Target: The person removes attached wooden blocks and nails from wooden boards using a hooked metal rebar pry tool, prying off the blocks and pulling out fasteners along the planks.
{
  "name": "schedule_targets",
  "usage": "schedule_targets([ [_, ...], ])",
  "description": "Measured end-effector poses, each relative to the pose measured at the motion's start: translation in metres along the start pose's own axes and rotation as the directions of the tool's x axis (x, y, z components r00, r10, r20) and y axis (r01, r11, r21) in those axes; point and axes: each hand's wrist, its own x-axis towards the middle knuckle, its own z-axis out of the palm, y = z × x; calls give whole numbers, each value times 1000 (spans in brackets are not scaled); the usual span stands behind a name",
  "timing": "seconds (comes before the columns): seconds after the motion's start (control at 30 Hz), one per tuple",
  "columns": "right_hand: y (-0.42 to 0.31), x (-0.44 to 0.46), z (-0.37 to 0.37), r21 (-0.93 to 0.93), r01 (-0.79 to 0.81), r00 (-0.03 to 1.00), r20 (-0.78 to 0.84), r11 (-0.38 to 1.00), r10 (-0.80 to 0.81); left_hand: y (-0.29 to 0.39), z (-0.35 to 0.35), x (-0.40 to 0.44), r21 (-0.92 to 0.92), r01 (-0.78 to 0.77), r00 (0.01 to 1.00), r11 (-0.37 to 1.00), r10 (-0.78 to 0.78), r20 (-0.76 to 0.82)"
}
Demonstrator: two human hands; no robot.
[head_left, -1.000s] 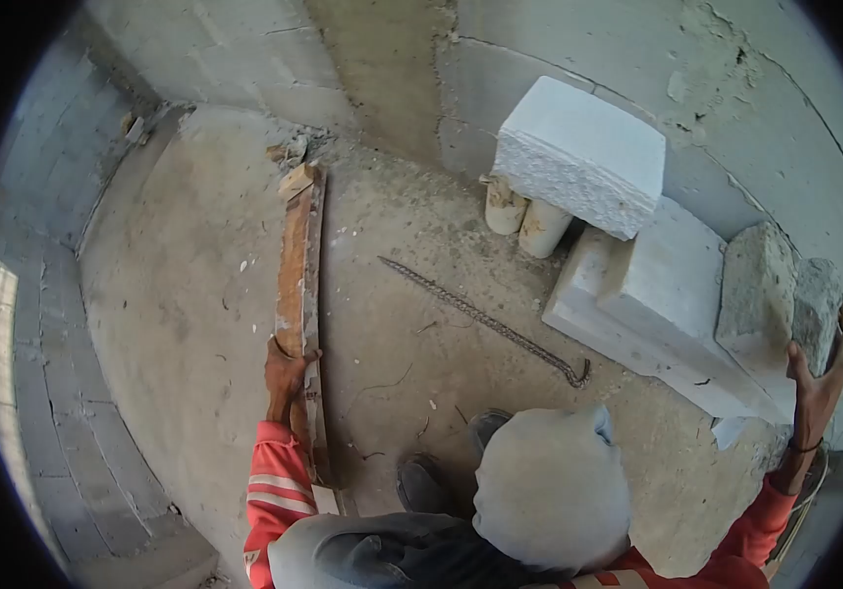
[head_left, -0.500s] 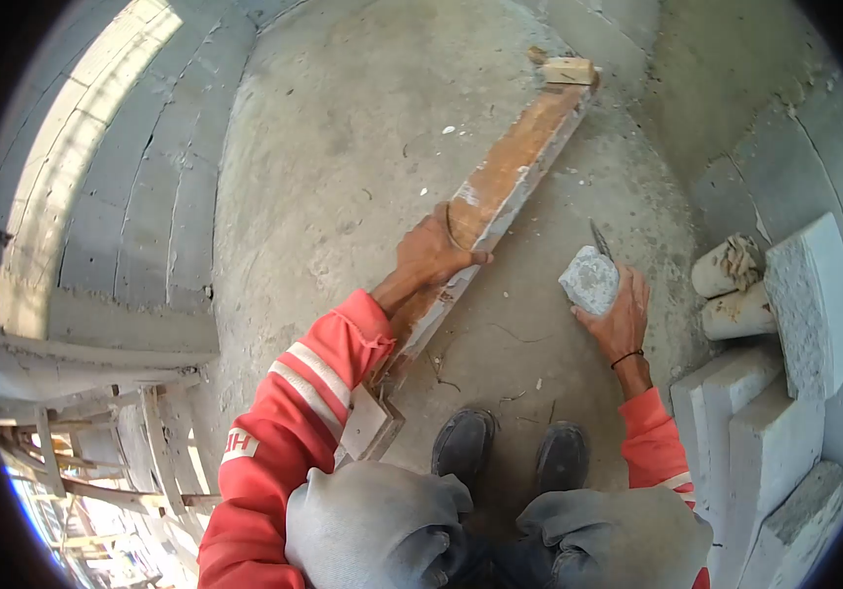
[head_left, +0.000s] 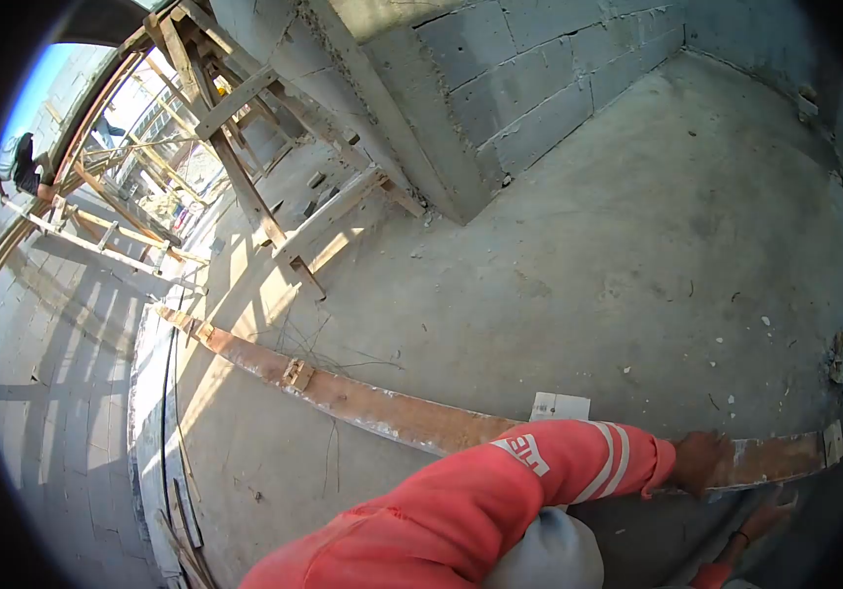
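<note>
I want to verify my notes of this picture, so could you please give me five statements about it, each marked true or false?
1. The left hand is on the long board. True.
2. The left sleeve is plain blue. False: it is red, with pale stripes.
3. A small wooden block sits on the board. True.
4. The right hand wears a thick glove. False: it is bare, with a dark band at its wrist.
5. Another person is visible at the upper left of the view. True.
</note>
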Motion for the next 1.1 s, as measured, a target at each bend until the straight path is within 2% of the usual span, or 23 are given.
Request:
schedule_targets([
  [0.07,-13,18,6,-466,64,996,-23,883,-84,0,8,-4,-18,-5,999,1000,5,-31],
  [0.1,-9,25,17,-450,77,995,-25,890,-98,0,16,-7,-6,-8,998,1000,8,-59],
  [0.13,21,40,40,-301,-169,972,108,939,209,1,21,-10,3,-14,997,1000,14,-81],
  [0.17,65,60,65,-192,-431,837,279,882,470,0,23,-10,9,-18,996,1000,19,-90],
  [0.2,132,84,101,-14,-507,799,368,862,476,0,28,-11,32,-10,998,999,12,-61],
  [0.3,42,38,48,14,-477,823,357,879,441,11,18,-15,40,14,999,999,-15,29],
  [0.33,54,39,43,1,-484,822,344,875,454,15,13,-16,45,52,996,998,-55,64],
  [0.4,50,42,52,196,-498,813,445,845,376,13,15,-19,39,50,998,998,-52,45],
  [0.43,47,44,53,202,-497,817,437,844,376,11,13,-16,43,52,998,998,-53,16],
  [0.5,55,39,45,397,-462,841,481,793,249,14,11,-16,29,71,997,997,-72,18],
  [0.53,51,33,38,387,-471,842,465,793,274,18,11,-19,11,100,995,995,-100,28],
  [0.6,39,29,35,565,-472,864,448,677,229,20,11,-18,22,100,995,995,-101,14],
  [0.63,42,33,34,568,-442,874,448,694,189,17,10,-17,35,83,997,996,-83,1],
  [0.67,9,24,17,485,-402,887,418,777,199,19,3,-17,48,48,999,998,-49,4],
  [0.7,3,25,14,347,-348,901,381,871,208,27,-11,-15,92,103,989,991,-111,94],
  [0.73,-19,20,1,227,-306,913,345,924,218,22,-5,-11,138,109,987,984,-124,98],
  [0.77,-27,21,-10,134,-349,855,450,927,257,26,-11,-9,158,143,976,977,-166,141],
  [0.8,-4,19,7,104,-228,922,344,968,180,27,-9,-5,197,157,971,968,-188,146],
  [0.83,-17,13,-6,-31,-204,905,374,978,201,24,-9,-4,207,138,974,969,-170,148],
  [0.87,-9,-2,-8,-76,-141,935,318,987,158,25,-7,-2,226,134,970,965,-174,169],
  [0.93,-33,-43,-45,-100,-125,977,163,987,140,26,-4,3,235,112,962,966,-164,216],
  [1.0,-37,-93,-82,-107,-152,979,123,982,165,33,-8,2,239,173,954,955,-223,200],
  [1.1,-9,-187,-122,-255,-292,919,192,922,344,31,0,3,284,168,959,944,-223,175],
])
